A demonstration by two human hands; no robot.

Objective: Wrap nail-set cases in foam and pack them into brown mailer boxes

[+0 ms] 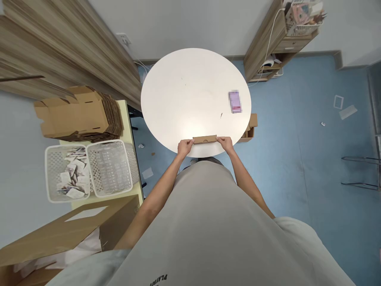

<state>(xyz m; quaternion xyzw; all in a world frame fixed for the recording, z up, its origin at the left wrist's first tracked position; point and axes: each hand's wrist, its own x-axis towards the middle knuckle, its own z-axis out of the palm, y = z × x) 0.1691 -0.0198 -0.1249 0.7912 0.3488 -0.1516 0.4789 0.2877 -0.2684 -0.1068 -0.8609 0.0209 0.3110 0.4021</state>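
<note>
A small flat brown cardboard box sits at the near edge of the round white table. My left hand grips its left end with the fingers curled round it. My right hand grips its right end the same way. Both forearms reach forward from my grey shirt. Farther out on the table's right side lies a small pink and purple item, blurred.
On a side table at the left stand a stack of flat cardboard blanks and two white mesh baskets, one with small packets. A large open carton is at the lower left. A wooden shelf stands at the back right. Blue floor surrounds the table.
</note>
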